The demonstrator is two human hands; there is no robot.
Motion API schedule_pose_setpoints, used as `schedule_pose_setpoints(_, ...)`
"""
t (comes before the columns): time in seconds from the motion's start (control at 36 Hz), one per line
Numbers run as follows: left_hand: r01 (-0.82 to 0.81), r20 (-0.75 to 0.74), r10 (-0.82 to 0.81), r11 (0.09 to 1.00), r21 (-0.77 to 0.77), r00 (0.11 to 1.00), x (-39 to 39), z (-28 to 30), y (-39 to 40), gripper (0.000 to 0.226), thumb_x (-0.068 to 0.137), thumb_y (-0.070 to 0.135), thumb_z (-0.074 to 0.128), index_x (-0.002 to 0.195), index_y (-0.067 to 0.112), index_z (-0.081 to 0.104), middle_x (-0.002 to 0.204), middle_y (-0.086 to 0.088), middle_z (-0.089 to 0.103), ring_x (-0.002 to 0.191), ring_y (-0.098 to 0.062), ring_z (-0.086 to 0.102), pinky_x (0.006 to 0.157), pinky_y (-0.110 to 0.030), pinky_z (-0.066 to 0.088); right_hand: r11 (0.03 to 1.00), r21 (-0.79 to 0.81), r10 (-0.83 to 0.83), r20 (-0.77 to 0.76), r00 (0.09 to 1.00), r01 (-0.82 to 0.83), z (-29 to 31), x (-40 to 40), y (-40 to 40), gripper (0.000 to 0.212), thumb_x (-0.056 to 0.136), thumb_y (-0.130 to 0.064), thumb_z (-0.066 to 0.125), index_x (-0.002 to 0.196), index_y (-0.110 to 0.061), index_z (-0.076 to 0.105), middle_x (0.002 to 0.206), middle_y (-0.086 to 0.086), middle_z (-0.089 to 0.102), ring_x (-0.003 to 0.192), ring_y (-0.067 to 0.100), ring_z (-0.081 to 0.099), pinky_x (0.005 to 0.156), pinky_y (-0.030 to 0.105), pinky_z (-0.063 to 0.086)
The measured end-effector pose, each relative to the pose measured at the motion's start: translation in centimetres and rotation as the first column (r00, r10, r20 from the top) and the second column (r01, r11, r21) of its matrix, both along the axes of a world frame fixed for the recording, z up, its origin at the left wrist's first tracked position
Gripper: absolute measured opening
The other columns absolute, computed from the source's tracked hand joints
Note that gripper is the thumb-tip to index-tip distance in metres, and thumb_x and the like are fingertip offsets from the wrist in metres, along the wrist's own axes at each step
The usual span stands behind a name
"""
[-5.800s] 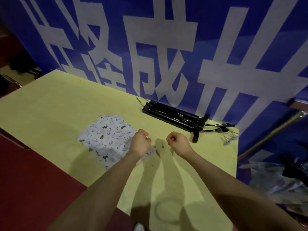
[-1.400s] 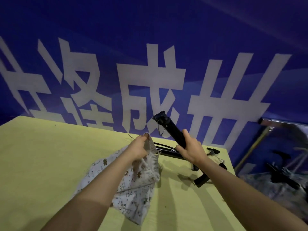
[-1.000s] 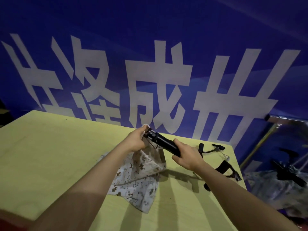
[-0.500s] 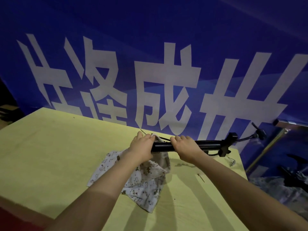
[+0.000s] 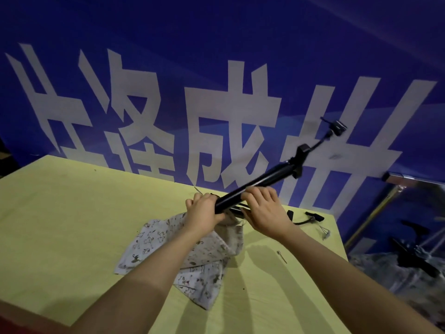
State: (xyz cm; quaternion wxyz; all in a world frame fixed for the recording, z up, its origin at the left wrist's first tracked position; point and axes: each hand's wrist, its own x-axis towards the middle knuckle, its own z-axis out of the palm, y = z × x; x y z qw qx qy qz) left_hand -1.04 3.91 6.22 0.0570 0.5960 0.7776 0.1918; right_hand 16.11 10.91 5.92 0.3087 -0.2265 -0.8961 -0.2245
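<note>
Under a blue banner (image 5: 216, 44) with white characters including 成, a printed cloth (image 5: 192, 261) lies on the yellow table (image 5: 72, 213), the left hand (image 5: 202, 213) clutching, it seems, its top and the low end of the black pole (image 5: 269, 178), the right hand (image 5: 265, 210) gripping that pole just rightward.

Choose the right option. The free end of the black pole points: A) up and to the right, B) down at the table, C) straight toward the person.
A: the right hand grips the pole, whose lower end meets the bag in the left hand, while its far end rises to the right before the banner.
</note>
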Motion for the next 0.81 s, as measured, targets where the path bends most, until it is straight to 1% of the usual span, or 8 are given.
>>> schedule_pose_setpoints(0.11,-0.037,0.113,0.03,0.997,0.066,0.993,-0.6,0.4,-0.5,0.014,0.084,0.033,0.06,0.087,0.024,0.049,0.089,0.009,0.048,0.099,-0.019,0.043,0.074,-0.031,0.023,0.931,-0.338,-0.134,0.029,0.991,0.136,-2.4,0.7,-0.4,0.019,0.09,-0.03,0.047,0.095,-0.013,0.053,0.093,0.004,0.055,0.084,0.025,0.048,0.074,0.029,0.026)
schedule_pose_setpoints(0.17,-0.057,0.141,0.043,0.994,0.093,0.989,-0.8,0.4,-0.6,0.016,0.084,0.036,0.059,0.089,0.022,0.052,0.089,0.008,0.049,0.098,-0.018,0.043,0.074,-0.032,0.023,0.807,-0.547,-0.177,0.134,0.975,0.222,-3.0,0.4,-0.2,0.027,0.095,-0.034,0.049,0.111,-0.013,0.054,0.109,0.004,0.052,0.098,0.026,0.048,0.083,0.028,0.029)
schedule_pose_setpoints(0.25,-0.089,0.202,0.058,0.985,0.149,0.978,-1.1,0.3,-0.8,0.021,0.084,0.039,0.058,0.093,0.02,0.058,0.09,0.009,0.053,0.098,-0.017,0.042,0.076,-0.033,0.025,0.619,-0.735,-0.181,0.21,0.961,0.278,-3.1,-0.8,0.2,0.052,0.094,-0.047,0.048,0.136,-0.018,0.041,0.132,0.004,0.043,0.119,0.025,0.039,0.099,0.036,0.028)
schedule_pose_setpoints(0.33,-0.123,0.251,0.068,0.97,0.211,0.966,-1.1,0.3,-0.9,0.024,0.083,0.041,0.058,0.094,0.019,0.061,0.095,0.009,0.057,0.098,-0.016,0.04,0.079,-0.034,0.026,0.447,-0.857,-0.161,0.205,0.965,0.256,-3.0,-2.4,0.3,0.059,0.091,-0.05,0.051,0.139,-0.019,0.038,0.136,0.005,0.048,0.126,0.026,0.041,0.105,0.042,0.024)
schedule_pose_setpoints(0.44,-0.148,0.286,0.074,0.958,0.247,0.955,-1.1,0.2,-1.0,0.024,0.085,0.038,0.059,0.094,0.016,0.061,0.091,0.009,0.053,0.098,-0.017,0.04,0.077,-0.032,0.023,0.335,-0.924,-0.188,0.125,0.974,0.183,-3.0,-3.2,0.5,0.02,0.088,-0.029,0.061,0.101,-0.014,0.065,0.097,0.004,0.066,0.098,0.024,0.058,0.083,0.034,0.034)
schedule_pose_setpoints(0.53,-0.171,0.31,0.085,0.949,0.265,0.947,-1.3,-0.3,-1.0,0.024,0.086,0.038,0.06,0.09,0.015,0.059,0.088,0.009,0.052,0.098,-0.017,0.04,0.077,-0.032,0.023,0.206,-0.978,-0.184,-0.011,0.983,0.028,-2.7,-3.0,0.4,0.011,0.087,-0.021,0.066,0.079,-0.014,0.065,0.077,0.003,0.062,0.075,0.018,0.056,0.063,0.027,0.04)
schedule_pose_setpoints(0.69,-0.207,0.313,0.111,0.934,0.291,0.943,-2.0,-1.5,-0.8,0.023,0.085,0.039,0.062,0.086,0.016,0.056,0.086,0.009,0.049,0.096,-0.015,0.037,0.076,-0.03,0.019,0.095,-0.972,-0.262,-0.235,0.936,-0.217,-1.6,-1.4,0.8,0.008,0.085,-0.014,0.069,0.08,-0.007,0.071,0.079,0.006,0.066,0.075,0.016,0.057,0.072,0.029,0.046)
schedule_pose_setpoints(0.81,-0.208,0.298,0.116,0.931,0.3,0.948,-1.9,-1.9,-0.6,0.025,0.085,0.039,0.062,0.086,0.015,0.056,0.086,0.008,0.049,0.095,-0.016,0.037,0.076,-0.031,0.02,-0.048,-0.875,-0.424,-0.419,0.803,-0.481,-0.6,-1.4,0.7,0.006,0.086,0.002,0.062,0.086,0.003,0.068,0.088,0.008,0.067,0.078,0.018,0.064,0.069,0.016,0.053)
